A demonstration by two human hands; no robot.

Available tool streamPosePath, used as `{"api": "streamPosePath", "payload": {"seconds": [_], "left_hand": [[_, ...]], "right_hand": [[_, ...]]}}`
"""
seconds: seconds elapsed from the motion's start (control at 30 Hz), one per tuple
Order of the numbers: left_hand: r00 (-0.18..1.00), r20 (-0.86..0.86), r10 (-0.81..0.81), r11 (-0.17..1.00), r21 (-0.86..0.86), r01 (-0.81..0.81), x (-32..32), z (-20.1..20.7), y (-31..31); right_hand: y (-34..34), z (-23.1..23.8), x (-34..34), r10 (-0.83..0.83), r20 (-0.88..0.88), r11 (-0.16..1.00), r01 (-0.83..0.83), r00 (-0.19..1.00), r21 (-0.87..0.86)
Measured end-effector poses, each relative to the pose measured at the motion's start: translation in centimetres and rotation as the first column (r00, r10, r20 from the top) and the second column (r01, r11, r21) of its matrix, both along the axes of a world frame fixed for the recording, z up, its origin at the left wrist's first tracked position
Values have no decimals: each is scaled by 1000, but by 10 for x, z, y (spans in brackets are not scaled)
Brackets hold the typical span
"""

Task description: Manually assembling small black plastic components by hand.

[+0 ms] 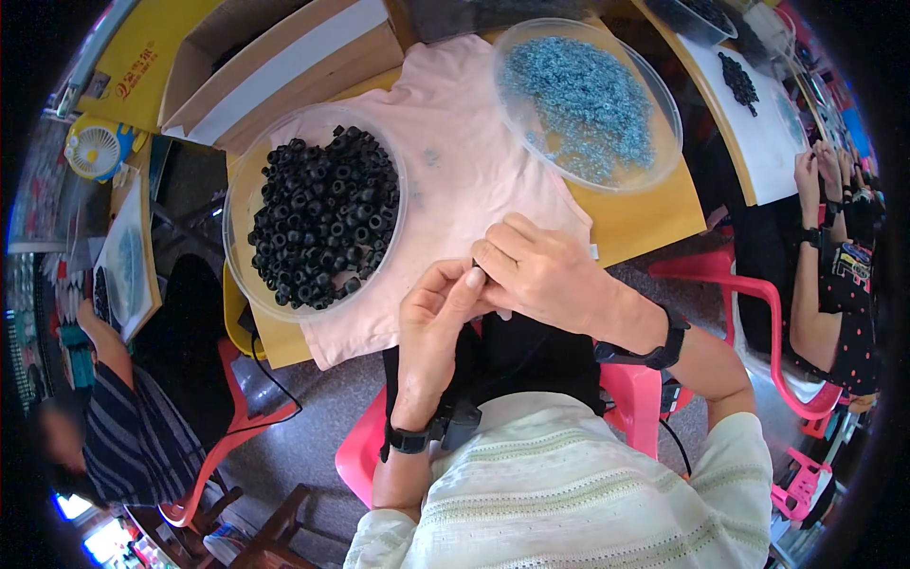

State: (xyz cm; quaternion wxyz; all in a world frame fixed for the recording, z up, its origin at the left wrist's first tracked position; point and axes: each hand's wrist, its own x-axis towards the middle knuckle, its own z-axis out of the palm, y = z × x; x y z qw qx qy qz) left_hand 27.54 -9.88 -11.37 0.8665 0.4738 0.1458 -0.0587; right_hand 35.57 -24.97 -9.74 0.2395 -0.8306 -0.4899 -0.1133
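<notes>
Both my hands meet over the near edge of the table, fingertips together. Between the left thumb and the right fingers sits a small black piece (479, 271), mostly hidden by the fingers. My left hand (431, 318) pinches it from the left; my right hand (545, 270) closes on it from the right. To the left of them, a clear round tub (248, 185) holds many black ring-like parts (322, 218). Farther off at the right, another clear round tub (607, 180) contains small translucent blue parts (569, 95). Both tubs rest on a pale pink cloth (455, 114) shaped like a garment.
The cloth covers much of a yellow tabletop (645, 220). A cardboard box (294, 76) stands at the far left, beside a small yellow-and-blue fan (100, 147). Other people sit at tables on both sides. A pink chair (777, 322) is at the right.
</notes>
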Motion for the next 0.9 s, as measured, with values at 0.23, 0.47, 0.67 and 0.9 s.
{"api": "streamPosePath", "payload": {"seconds": [0.23,0.47,0.67,0.9], "left_hand": [[969,-37,-246,954,167,249,1,-5,12],[964,-69,-255,961,95,261,2,-4,14],[960,-78,-269,954,118,277,-1,-5,17],[961,-64,-270,963,-27,269,-4,-4,22]], "right_hand": [[-6,-5,4,96,-10,995,-96,995,-27],[-10,-15,4,142,-57,990,-142,988,1],[-11,-22,0,131,-54,991,-130,990,35],[-9,-17,0,138,-79,989,-132,987,72]]}}
